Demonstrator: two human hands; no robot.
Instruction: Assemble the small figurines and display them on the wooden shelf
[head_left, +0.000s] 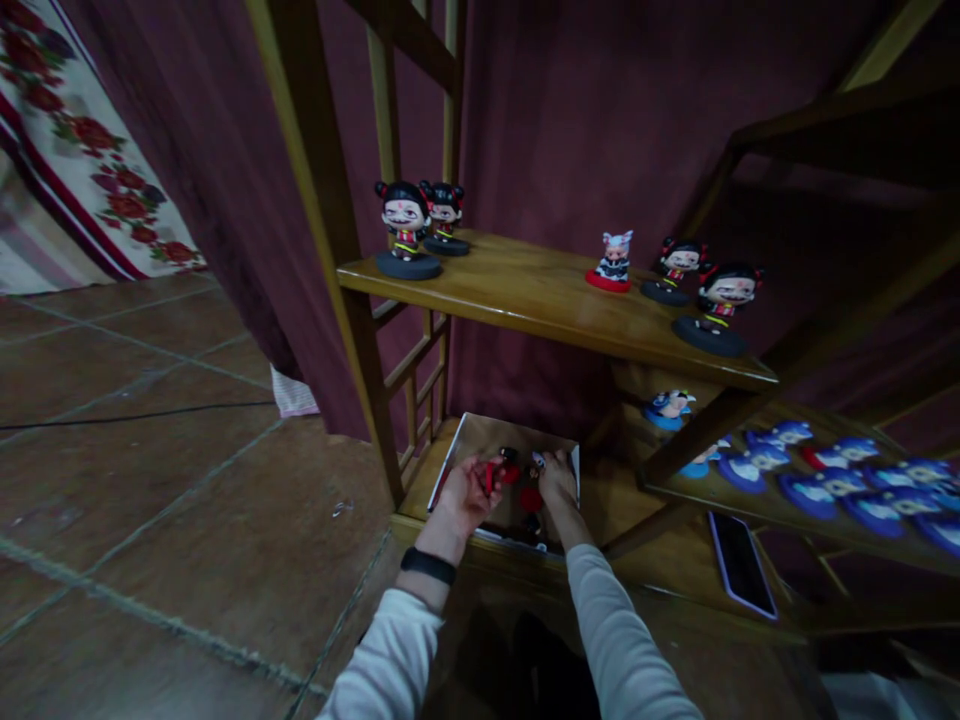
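Observation:
Both my hands reach down into an open cardboard box (480,432) on the bottom board of a wooden shelf unit. My left hand (466,492) is closed around a small figurine with a red base (501,470). My right hand (556,478) has its fingers curled on another small figurine inside the box; what it grips is partly hidden. More red-based figurines lie in the box (531,500). A black band sits on my left wrist.
The upper shelf (540,300) carries black-haired figurines on dark bases at left (406,235) and right (718,300), plus a white one on a red base (613,262). A lower shelf holds several blue figurines (825,480). A phone (741,565) lies on the bottom board. Tiled floor lies to the left.

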